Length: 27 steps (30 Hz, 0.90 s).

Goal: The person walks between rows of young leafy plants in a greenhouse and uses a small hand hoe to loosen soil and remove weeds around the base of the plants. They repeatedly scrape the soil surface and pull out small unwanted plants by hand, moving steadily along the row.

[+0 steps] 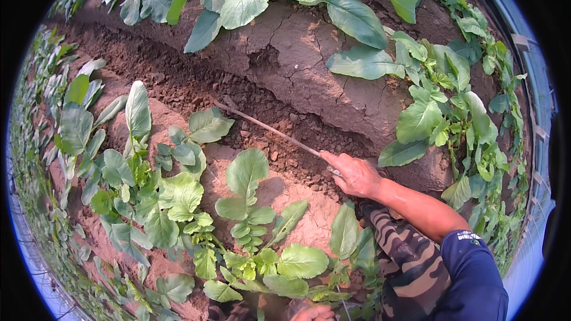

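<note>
My right hand (pixel 357 174) is shut on one end of a thin rod (pixel 272 130), which may be wood or rusty metal. The rod slants up and left over the loose soil of a furrow (pixel 250 98), its far tip close to the crumbled earth. Something pale shows by my fingers, too small to name. Only the fingers of my left hand (pixel 314 313) appear, at the bottom edge; what they hold, if anything, is hidden. Near them a thin pale line (pixel 343 298), perhaps a string or wire, runs among the leaves. A leafy radish-like plant (pixel 250 227) grows just left of my right knee.
Cracked soil beds flank the furrow: one raised bed (pixel 303 67) above, another (pixel 308 194) below. More leafy plants stand at the left (pixel 142 196) and right (pixel 455 107). A bluish sheet wall (pixel 531 80) curves along the right rim. My camouflage trouser leg (pixel 408 258) is beside the lower plants.
</note>
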{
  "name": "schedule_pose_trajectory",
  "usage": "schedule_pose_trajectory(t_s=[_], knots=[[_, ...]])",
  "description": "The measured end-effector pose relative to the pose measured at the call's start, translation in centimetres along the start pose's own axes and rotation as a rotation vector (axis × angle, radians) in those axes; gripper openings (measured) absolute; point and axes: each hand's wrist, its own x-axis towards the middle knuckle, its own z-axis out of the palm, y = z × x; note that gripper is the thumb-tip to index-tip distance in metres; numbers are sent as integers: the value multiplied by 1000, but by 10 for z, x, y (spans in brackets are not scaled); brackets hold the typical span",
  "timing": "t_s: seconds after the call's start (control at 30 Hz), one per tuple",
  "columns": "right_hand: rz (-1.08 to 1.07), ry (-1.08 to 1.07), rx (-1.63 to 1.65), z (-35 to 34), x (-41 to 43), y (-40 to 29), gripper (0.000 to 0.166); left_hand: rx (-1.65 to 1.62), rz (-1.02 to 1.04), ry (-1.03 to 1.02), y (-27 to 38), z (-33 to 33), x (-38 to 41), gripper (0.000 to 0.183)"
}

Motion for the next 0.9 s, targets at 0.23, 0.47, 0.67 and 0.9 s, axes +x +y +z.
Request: schedule_pose_trajectory(t_s=[0.23,0.47,0.67,0.9], knots=[[57,-15,-108,-13,-37,15,47,3,35,-7,-10,-2,-5,16],[-408,313,-285,6,114,-21,33,4,34,-36,-11,-5,-8,15],[-331,-90,-398,0,160,-27,13,-28,-28,-96,-6,-4,-5,12],[-387,355,145,-58,76,-38,26,28,-87,6,-9,4,-3,16]])
